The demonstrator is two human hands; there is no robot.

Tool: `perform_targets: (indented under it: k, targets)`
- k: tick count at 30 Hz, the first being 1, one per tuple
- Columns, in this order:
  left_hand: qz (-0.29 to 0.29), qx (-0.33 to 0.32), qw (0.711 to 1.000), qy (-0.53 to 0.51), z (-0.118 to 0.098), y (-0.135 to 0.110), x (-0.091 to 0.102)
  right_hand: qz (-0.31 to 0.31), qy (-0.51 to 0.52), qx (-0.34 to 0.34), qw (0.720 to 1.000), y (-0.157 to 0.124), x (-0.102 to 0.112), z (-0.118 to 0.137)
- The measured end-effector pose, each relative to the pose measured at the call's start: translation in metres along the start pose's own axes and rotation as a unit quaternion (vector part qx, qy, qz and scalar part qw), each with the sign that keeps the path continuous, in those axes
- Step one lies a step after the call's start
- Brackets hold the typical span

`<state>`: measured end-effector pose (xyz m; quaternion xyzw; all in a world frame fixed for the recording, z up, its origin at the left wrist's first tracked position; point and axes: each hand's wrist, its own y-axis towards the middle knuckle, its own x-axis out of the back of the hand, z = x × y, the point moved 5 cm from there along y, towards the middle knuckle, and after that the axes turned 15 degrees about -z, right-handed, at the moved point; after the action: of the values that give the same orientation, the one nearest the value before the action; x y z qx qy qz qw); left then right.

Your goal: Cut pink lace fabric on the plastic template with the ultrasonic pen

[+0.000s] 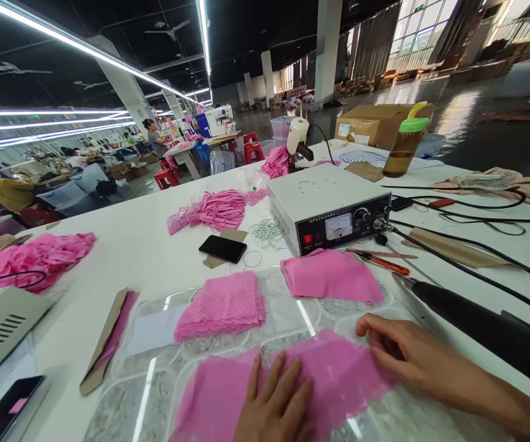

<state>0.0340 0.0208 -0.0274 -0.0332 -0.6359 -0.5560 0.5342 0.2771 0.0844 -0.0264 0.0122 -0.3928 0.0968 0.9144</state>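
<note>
A sheet of pink fabric (338, 374) lies spread on a glass plate (154, 374) at the near edge of the white table (145, 245). My left hand (276, 405) lies flat on it, fingers stretched out. My right hand (407, 356) rests on the fabric's right edge with its fingers curled against the cloth. Behind them sit a stack of pink lace pieces (222, 305) and a stack of plain pink pieces (332, 276). A black hand tool (476, 325) with a cable lies just right of my right hand.
A white control box (327, 205) with a dial stands mid-table, a black phone (222, 248) and loose rings left of it. Orange-handled cutters (384, 263), a green-capped bottle (405, 144), a cardboard box (375, 123) and pink trim piles (214, 210) lie around. People work at sewing stations far left.
</note>
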Motion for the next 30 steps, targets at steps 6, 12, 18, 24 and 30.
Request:
perform_targets:
  k: [6,12,18,24,30]
  targets:
    - [0.020,0.106,0.994,0.026,-0.006,-0.020,-0.003,0.040,-0.011,-0.014,0.999,0.003,0.003,-0.006]
    - [0.048,0.126,0.989,0.061,-0.013,-0.018,-0.002,0.008,-0.005,-0.006,1.000,0.011,0.010,-0.009]
    - [0.065,0.053,0.993,0.085,-0.007,-0.001,0.007,-0.046,0.052,0.011,0.998,0.018,0.014,-0.007]
    - [0.042,-0.011,0.997,0.060,-0.004,0.016,0.001,-0.070,0.022,0.116,0.991,0.001,0.008,0.005]
    - [0.019,0.000,0.996,0.087,-0.005,0.006,-0.004,-0.128,-0.011,0.175,0.976,-0.015,0.002,0.000]
